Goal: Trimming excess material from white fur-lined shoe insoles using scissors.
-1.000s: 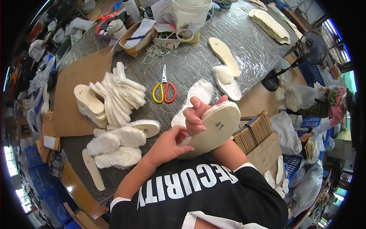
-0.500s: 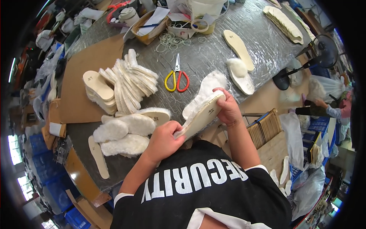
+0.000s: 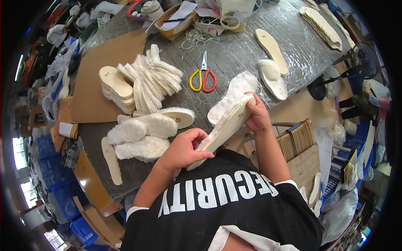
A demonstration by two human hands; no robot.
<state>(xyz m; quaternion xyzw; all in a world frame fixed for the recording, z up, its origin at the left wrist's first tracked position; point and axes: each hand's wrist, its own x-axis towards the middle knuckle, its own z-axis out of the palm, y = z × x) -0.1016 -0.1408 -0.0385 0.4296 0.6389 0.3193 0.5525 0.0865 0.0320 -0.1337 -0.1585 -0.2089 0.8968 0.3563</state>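
Both hands hold one fleece insole (image 3: 228,125) on a slant above the table's near edge. Its smooth cream underside, with a small dark mark, faces me; white pile shows along the far edge. My left hand (image 3: 184,146) grips the lower end, thumb on the near side and fingers curled behind. At the upper end, my right hand (image 3: 258,115) pinches the tip between thumb and fingers. Just beyond lies a flat white fleece insole (image 3: 238,90), partly hidden by the held one. Scissors (image 3: 204,68) with one yellow and one red handle lie farther off, blades slightly apart.
Left of my hands are a row of fleece insoles (image 3: 153,79), a cream insole stack (image 3: 115,83) and loose furry insoles (image 3: 142,148). Rubber bands (image 3: 199,38) and boxes (image 3: 176,23) stand at the back. More insoles (image 3: 272,50) lie right, near a black fan (image 3: 364,60).
The view has shifted, so the table's things sit farther right and higher. My left hand's fingers have lifted and loosened, its thumb stretched along the insole. The right hand keeps its pinch.
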